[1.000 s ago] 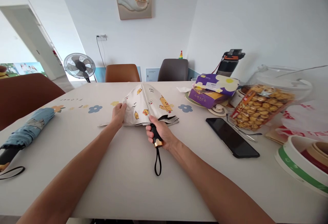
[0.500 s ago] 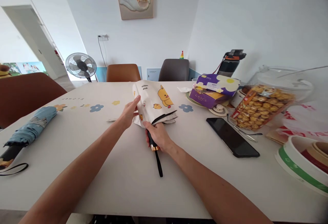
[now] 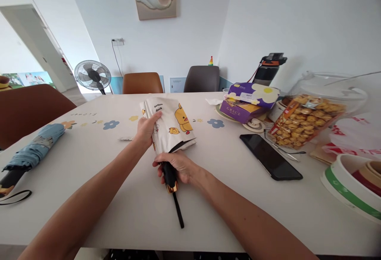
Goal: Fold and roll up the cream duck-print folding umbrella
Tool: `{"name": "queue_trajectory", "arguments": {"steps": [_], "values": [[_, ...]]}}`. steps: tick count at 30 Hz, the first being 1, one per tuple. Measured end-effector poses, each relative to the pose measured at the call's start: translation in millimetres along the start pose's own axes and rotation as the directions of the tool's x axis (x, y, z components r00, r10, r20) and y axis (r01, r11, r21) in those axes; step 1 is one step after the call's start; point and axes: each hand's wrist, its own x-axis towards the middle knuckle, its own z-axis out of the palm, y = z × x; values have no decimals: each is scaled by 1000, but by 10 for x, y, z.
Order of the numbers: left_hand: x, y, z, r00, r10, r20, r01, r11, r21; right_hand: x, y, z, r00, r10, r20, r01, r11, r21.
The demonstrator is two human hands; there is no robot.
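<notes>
A white folding umbrella (image 3: 166, 127) printed with yellow ducks and the words "yellow duck" is held over the middle of the table, its canopy collapsed in loose folds. My left hand (image 3: 147, 130) grips the canopy's left side, thumb lying on the printed face and fingers hidden behind. Around the top of the black handle (image 3: 170, 174), just below the cloth, my right hand (image 3: 177, 165) is closed. The handle has a copper-coloured end, and a black wrist strap (image 3: 178, 211) points toward me.
On the white table (image 3: 125, 212), a rolled blue umbrella (image 3: 38, 145) lies at left. To the right are a black phone (image 3: 270, 156), glasses (image 3: 285, 151), a purple tissue box (image 3: 250, 99), a tub of round snacks (image 3: 306, 121) and tape rolls (image 3: 351, 188). Chairs (image 3: 143, 82) stand behind.
The umbrella has shifted left and toward me, and its printed words now face up. My left thumb lies flatter on the cloth. More of the handle shows below my right hand.
</notes>
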Motion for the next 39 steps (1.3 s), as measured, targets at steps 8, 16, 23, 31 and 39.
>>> {"name": "queue_trajectory", "arguments": {"steps": [8, 16, 23, 31, 39], "values": [[132, -14, -45, 996, 92, 16, -91, 915, 393, 63, 6, -3, 989, -54, -137, 44, 996, -75], [80, 59, 348, 746, 328, 579, -664, 296, 687, 83, -45, -86, 991, 12, -133, 8, 989, 150], [202, -115, 1018, 541, -177, 822, -770, 289, 569, 73, -30, -180, 998, 33, -46, -29, 995, 92], [190, -13, 1061, 560, -58, 826, -799, 224, 557, 125, -3, -217, 999, 21, -31, -16, 990, 137], [29, 580, 331, 602, 528, 598, -767, 175, 617, 119, -44, -178, 998, 2, -66, 15, 967, 255]]}}
